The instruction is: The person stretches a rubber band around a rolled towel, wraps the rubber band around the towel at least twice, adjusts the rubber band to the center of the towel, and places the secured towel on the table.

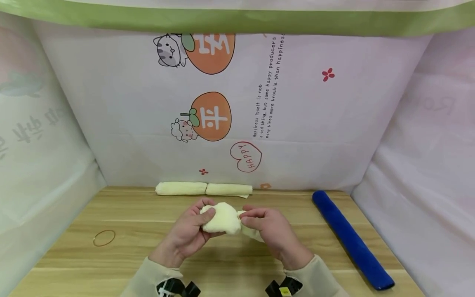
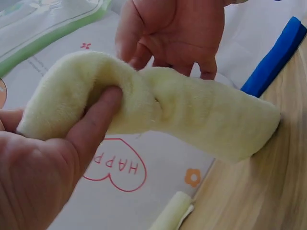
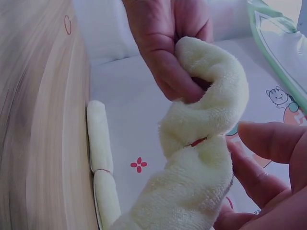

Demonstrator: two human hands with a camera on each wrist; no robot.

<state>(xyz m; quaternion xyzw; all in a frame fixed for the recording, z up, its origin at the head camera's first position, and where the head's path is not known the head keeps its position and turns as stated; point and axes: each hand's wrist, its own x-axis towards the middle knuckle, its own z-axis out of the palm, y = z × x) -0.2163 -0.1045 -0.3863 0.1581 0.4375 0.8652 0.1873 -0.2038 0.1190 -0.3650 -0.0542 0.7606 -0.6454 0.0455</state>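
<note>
My left hand grips one end of a rolled pale yellow towel. In the left wrist view, that end bends round, and the thumb presses into its fold. A red rubber band cinches the towel's middle, and the other half sticks out beyond it. Beside the cinched waist is my right hand, its fingertips right at the cloth. Seen from the right wrist, its thumb and fingers are spread apart at the towel's edge, not curled round it.
A second pale yellow roll, banded at its middle, lies along the back wall. To the right is a long blue roll, placed at an angle. A thin red rubber band rests on the table's left. Printed sheets wall the wooden table in.
</note>
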